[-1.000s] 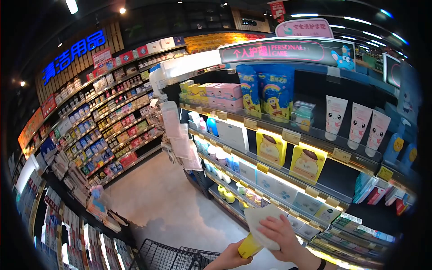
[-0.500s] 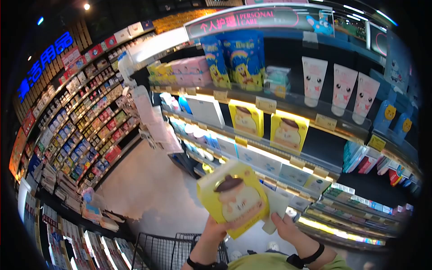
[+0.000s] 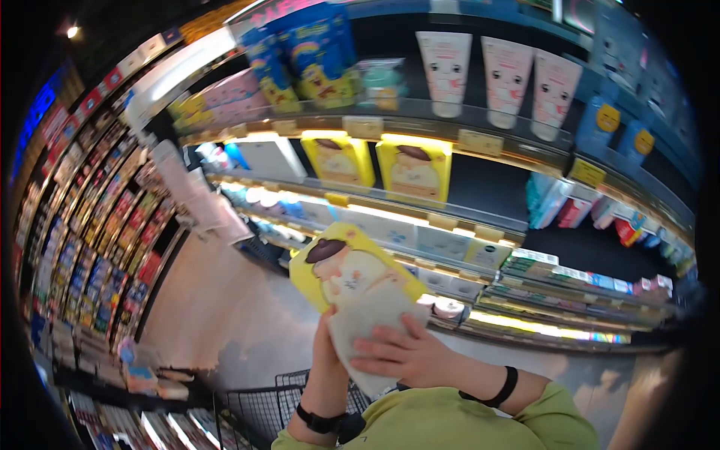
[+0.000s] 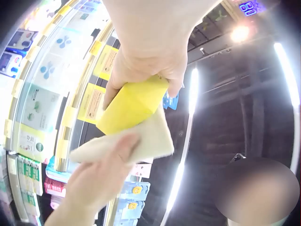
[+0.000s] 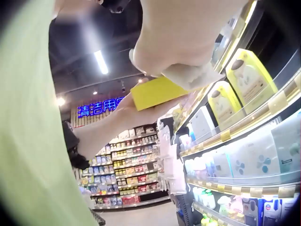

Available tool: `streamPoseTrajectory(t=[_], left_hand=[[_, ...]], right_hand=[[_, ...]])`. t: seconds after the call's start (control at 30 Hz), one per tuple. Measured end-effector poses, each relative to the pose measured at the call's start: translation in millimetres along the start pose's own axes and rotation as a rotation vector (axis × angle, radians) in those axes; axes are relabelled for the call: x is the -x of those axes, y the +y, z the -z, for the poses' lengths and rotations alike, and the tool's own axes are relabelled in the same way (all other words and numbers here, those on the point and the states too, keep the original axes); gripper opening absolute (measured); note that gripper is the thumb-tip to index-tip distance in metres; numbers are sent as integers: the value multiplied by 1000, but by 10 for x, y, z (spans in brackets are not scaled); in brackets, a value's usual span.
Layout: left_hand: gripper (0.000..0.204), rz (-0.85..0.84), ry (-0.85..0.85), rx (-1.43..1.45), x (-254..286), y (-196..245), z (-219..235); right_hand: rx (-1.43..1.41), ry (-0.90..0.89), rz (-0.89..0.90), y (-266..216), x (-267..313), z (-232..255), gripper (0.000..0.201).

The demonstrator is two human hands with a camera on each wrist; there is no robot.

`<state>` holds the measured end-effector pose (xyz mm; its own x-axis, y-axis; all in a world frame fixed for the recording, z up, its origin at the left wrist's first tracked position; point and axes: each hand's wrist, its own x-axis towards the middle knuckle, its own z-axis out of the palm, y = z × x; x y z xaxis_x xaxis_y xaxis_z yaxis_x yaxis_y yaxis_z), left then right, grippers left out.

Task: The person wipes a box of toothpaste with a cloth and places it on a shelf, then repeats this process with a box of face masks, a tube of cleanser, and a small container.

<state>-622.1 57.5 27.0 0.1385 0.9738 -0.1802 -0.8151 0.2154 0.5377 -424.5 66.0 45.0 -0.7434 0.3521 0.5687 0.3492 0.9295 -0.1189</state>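
My left hand (image 3: 328,349) grips the lower end of a yellow box (image 3: 356,266) with a cream cartoon character in a brown hat on its front. Folded white cloth (image 3: 371,319) lies over the lower part of that front, held there by my right hand (image 3: 409,354), fingers spread across it. In the left wrist view the right thumb (image 4: 126,147) lies on the cloth, against the yellow end of the box. The right wrist view shows a plain yellow side of the box (image 5: 157,93), while the cloth hides part of it.
Two matching yellow boxes (image 3: 414,171) stand on the lit shelf ahead, below pink-and-white tubes (image 3: 442,75) and blue pouches (image 3: 315,56). A black wire cart (image 3: 251,412) is at the lower left. Stocked shelves (image 3: 82,247) line the far left across the floor (image 3: 195,300).
The view has swung right and down. The box has tilted back in the left hand, and the right hand has brought the cloth from beside the box onto its front.
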Motion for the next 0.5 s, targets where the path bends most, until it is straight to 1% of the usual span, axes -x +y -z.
streamPoseTrajectory(t=[0.03, 0.07, 0.1, 0.13, 0.17, 0.2, 0.23, 0.27, 0.3, 0.37, 0.4, 0.43, 0.47, 0.5], left_hand=[[58, 45, -17, 76, -34, 36, -37], [58, 89, -27, 150, -60, 46, -80], [57, 38, 45, 195, -73, 22, -120], [57, 58, 38, 191, -88, -7, -113], [58, 31, 46, 218, -101, -33, -90], [59, 1, 56, 244, -117, -48, -76], [59, 16, 68, 295, -117, -50, -97], [59, 27, 65, 294, -109, -42, -113], [61, 27, 54, 248, -96, -29, -125], [63, 36, 41, 200, -71, -18, -140], [65, 65, 60, 81, -61, -17, -145], [67, 93, 78, -39, -61, -23, -165], [67, 100, 73, -42, -76, -54, -226], [68, 143, 13, -161, -97, -115, -311]], right_hand=[[-26, -14, 75, 19, 30, 1, 70], [-9, -12, 49, 61, 83, -6, 70], [17, 26, 52, 110, 129, -26, 66], [42, 64, 60, 163, 171, -55, 61], [112, 28, 73, 253, 267, -67, 59], [121, 28, 60, 326, 390, -78, 59], [132, -41, 3, 387, 526, -84, 58], [140, -111, -52, 433, 651, -54, 57], [107, -178, -151, 475, 752, 14, 58], [-16, -137, -454, 638, 1035, 14, 59], [-321, -25, -714, 694, 1248, 32, 59], [-380, -1, -772, 753, 1367, 152, 62], [-437, 25, -828, 800, 1417, 271, 64], [-434, 28, -833, 796, 1419, 349, 64]])
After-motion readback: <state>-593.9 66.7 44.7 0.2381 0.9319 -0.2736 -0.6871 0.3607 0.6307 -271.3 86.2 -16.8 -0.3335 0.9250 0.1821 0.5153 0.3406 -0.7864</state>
